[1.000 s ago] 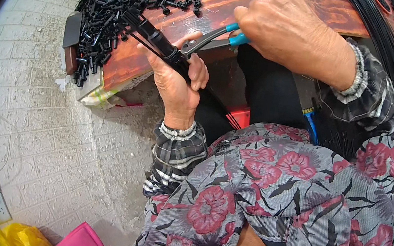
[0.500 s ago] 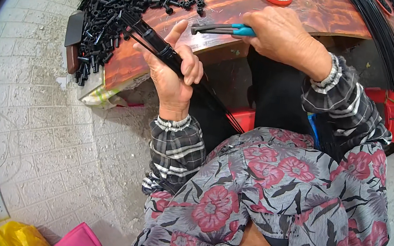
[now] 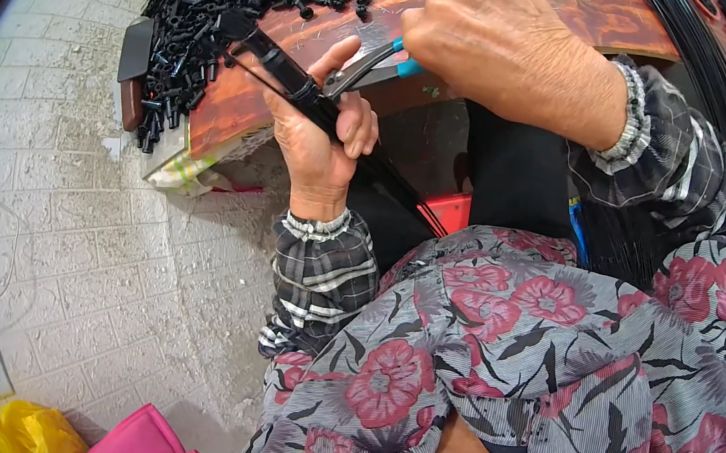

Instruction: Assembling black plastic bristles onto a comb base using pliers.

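Note:
My left hand (image 3: 323, 143) is wrapped round a folded black umbrella frame (image 3: 286, 77), a bundle of thin black ribs with a dark plastic collar, slanting from upper left to lower right. Its index finger points up beside the frame. In my right hand (image 3: 505, 53) is a pair of pliers (image 3: 363, 71) with blue-green handles. The plier jaws reach the frame at the collar, right by the left thumb and fingers. What lies between the jaws is too small to make out.
A heap of black plastic tubular parts (image 3: 191, 34) covers the left of the wooden table (image 3: 230, 122). Long black ribs (image 3: 703, 79) lie at the right. A red box (image 3: 447, 212) is beneath the table. Pink (image 3: 142, 445) and yellow (image 3: 33, 432) items sit at lower left.
My right hand has moved left and brought the pliers from beside the left hand onto the umbrella frame's collar. The left hand has stayed nearly in place.

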Tool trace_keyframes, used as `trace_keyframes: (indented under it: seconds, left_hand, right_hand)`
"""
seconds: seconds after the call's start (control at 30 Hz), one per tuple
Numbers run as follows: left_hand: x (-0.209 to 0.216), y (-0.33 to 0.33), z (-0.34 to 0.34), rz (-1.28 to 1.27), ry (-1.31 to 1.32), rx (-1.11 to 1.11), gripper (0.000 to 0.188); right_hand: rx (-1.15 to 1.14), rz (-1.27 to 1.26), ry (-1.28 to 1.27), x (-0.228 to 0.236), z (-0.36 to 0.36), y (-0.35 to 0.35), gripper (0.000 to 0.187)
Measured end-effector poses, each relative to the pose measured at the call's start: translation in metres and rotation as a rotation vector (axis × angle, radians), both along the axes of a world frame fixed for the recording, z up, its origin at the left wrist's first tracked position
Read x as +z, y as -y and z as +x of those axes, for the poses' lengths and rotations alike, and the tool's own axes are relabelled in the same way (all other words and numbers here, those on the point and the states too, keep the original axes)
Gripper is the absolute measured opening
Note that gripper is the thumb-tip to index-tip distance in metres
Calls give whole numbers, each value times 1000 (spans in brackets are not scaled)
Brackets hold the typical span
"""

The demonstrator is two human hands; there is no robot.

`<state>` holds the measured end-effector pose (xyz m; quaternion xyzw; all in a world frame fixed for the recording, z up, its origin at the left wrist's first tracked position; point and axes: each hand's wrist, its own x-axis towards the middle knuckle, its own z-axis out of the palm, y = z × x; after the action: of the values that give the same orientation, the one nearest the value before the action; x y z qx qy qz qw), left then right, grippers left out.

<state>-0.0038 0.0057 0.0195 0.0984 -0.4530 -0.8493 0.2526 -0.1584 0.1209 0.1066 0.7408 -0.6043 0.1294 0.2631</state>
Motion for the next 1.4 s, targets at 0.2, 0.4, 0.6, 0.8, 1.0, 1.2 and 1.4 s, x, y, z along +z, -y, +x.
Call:
trace_keyframes:
  seconds: [0.2,0.4,0.6,0.8,1.0,1.2,1.4]
  left_hand:
    - [-20,-14,-24,-143,11,227,74]
    - [-39,19,-7,-72,-74,236,75]
    - [-42,49,-8,12,-192,13,76]
    - [-35,72,-2,-12,-274,-1,75]
    - [-3,105,26,-180,-485,234,68]
    - [-3,71,41,379,-787,178,29]
    - [-53,-10,11,568,-112,144,48]
  right_hand:
    - [-79,-31,-5,-48,14,6,8]
    - [-503,2,146,-91,-30,15,8]
    - [-536,95,291,-107,-55,31,30]
    - [-321,-304,242,-130,-29,45,27]
    - [170,763,1129,-179,78,-1,28]
    - [660,148,1900,-159,76,24,71]
    - [481,-39,1456,-82,21,-11,28]
